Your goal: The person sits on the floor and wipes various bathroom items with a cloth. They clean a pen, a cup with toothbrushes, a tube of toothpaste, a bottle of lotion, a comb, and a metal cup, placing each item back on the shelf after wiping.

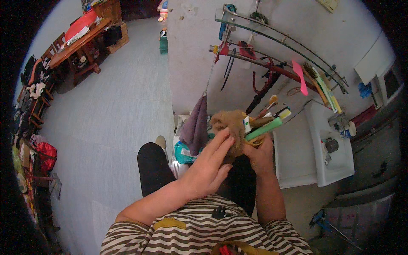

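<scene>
My left hand (212, 159) presses a brown cloth (234, 127) with its fingers laid over it. Beside the cloth, my right hand (259, 151) grips a holder whose body is mostly hidden by the cloth and fingers. Out of the holder stick a green-handled item (264, 129), a toothbrush with pale yellow bristles (284, 113), a wooden-backed brush (273, 99) and several other sticks and tubes. A purple-grey towel (194, 126) hangs from a cord just left of the cloth.
A glass wall shelf with a metal rail (283, 40) runs above, with a pink comb (300, 76) and brushes hanging at its right. A white sink (338, 159) stands to the right. Below the towel lies a teal package (185, 153). A wooden table (79, 43) stands far left.
</scene>
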{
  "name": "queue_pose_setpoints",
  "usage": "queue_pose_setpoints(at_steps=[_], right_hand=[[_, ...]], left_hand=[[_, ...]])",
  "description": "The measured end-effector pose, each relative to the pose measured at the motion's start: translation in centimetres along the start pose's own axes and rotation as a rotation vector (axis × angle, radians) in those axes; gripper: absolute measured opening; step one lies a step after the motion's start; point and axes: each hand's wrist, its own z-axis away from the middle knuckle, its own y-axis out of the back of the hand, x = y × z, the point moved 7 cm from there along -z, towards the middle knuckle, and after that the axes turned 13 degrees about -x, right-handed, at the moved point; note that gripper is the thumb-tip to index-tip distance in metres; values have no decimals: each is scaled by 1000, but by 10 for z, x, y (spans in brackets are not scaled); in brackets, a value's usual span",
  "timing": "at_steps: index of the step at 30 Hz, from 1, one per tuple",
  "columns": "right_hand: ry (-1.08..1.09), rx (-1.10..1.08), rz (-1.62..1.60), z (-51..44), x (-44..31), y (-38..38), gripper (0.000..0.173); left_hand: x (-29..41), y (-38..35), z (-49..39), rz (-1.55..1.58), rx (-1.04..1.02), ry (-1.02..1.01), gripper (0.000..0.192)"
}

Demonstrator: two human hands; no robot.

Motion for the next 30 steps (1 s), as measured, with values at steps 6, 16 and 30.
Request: queue_pose_setpoints(at_steps=[6, 16, 30], right_hand=[[26, 51, 0, 2, -12, -2, 62], [16, -17, 224, 14, -32, -17, 82], [-43, -26, 33, 26, -14, 1, 77]], left_hand=[[-15, -12, 7, -114, -18, 41, 67], [-45, -3, -40, 530, 189, 24, 46], [-137, 19, -42, 868, 301, 433, 30]])
